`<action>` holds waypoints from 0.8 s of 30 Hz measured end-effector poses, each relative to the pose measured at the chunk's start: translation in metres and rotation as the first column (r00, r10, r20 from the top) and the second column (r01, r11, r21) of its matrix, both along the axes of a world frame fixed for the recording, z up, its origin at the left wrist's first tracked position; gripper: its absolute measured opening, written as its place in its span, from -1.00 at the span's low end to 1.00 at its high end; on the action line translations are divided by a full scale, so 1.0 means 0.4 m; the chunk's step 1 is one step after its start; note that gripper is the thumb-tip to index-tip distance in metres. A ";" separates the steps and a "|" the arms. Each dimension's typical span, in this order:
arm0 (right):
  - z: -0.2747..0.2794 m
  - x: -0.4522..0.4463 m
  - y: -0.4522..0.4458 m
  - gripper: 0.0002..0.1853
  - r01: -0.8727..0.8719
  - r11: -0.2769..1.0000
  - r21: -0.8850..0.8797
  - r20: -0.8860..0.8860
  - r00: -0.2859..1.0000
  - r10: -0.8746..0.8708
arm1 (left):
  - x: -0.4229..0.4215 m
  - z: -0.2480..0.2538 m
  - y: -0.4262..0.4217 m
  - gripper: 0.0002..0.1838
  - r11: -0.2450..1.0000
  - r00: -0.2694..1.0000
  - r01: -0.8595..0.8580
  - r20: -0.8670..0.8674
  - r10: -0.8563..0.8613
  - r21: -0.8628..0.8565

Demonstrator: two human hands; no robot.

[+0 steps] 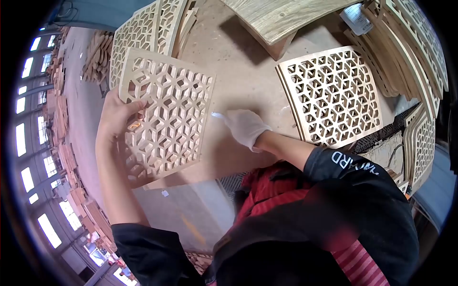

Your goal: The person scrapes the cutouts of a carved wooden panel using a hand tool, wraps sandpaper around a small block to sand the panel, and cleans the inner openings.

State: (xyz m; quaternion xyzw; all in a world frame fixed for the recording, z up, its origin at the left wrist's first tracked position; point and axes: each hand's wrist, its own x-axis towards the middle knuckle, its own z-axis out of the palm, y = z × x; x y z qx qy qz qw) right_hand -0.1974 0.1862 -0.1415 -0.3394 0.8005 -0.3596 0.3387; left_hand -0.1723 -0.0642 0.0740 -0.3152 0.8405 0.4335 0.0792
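Note:
My bare left hand grips the left edge of a wooden lattice panel, its thumb over the front face and the other fingers behind. The panel is tilted up on the tan worktable and has a geometric cut-out pattern. My right hand, in a white glove, is just right of the panel's right edge. Its fingers are drawn together, and a small bright whitish tip points from them toward the panel. Whether this is a held thing or the glove's fingertip is unclear.
A neat stack of similar lattice panels lies to the right. A wood-grain board juts over the table's far side. More lattice panels lean at the far left, and curved wooden pieces crowd the far right.

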 end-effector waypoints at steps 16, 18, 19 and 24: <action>-0.092 0.049 -0.050 -0.85 -0.024 0.989 -0.146 -0.148 0.989 0.002 | 0.013 -0.029 -0.065 -0.65 0.989 0.998 -0.025 -0.051 0.033 0.143; -0.086 0.044 -0.055 -0.85 -0.023 0.994 -0.110 -0.148 0.989 0.007 | 0.014 -0.034 -0.081 -0.62 0.987 0.998 -0.002 -0.056 0.012 0.163; -0.079 0.040 -0.058 -0.85 -0.005 0.996 -0.087 -0.110 0.994 -0.005 | 0.015 -0.037 -0.090 -0.61 0.985 0.998 0.009 -0.058 0.001 0.172; -0.032 0.065 -0.068 -0.84 -0.016 0.999 -0.029 -0.256 0.967 0.008 | 0.013 -0.051 -0.122 -0.63 0.972 0.994 0.077 -0.087 -0.059 0.223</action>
